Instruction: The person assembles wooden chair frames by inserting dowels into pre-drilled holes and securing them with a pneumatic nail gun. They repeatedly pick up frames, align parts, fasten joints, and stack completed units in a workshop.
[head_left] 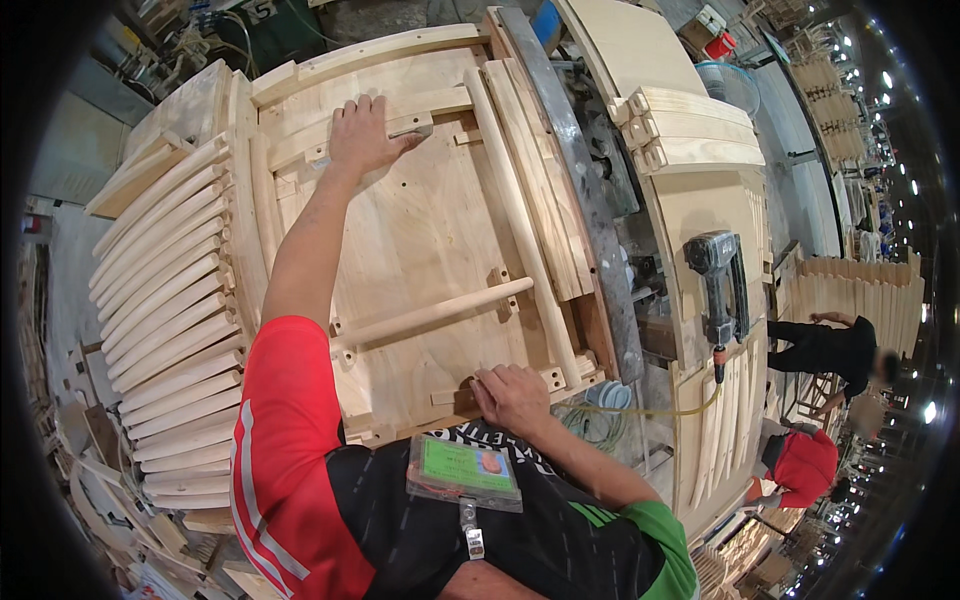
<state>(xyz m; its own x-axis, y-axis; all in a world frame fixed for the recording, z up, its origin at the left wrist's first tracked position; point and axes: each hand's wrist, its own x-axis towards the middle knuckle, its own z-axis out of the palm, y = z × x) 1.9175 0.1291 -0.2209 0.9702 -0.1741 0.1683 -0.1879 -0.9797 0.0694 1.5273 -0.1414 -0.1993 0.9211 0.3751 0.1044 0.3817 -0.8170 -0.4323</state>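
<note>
A partly joined wooden frame lies on a plywood board point(400, 210) fitted with small blocks. Its long rounded post point(515, 220) runs down the right side, and a round crossbar point(440, 312) meets that post near the front. At the far end, my left hand point(362, 138) is closed over a flat wooden rail point(440, 101), thumb out to the right by a small dark metal piece point(412, 131). My right hand point(512, 398) rests at the board's near edge, fingers bent, beside a short wooden strip point(455, 397). What lies under those fingers is hidden.
Curved slats point(170, 310) are stacked at the left. On the right-hand bench are a nail gun point(715, 275) with a yellow hose and a pile of curved rails point(695, 130). A metal beam point(575, 180) runs between. Two people stand far right.
</note>
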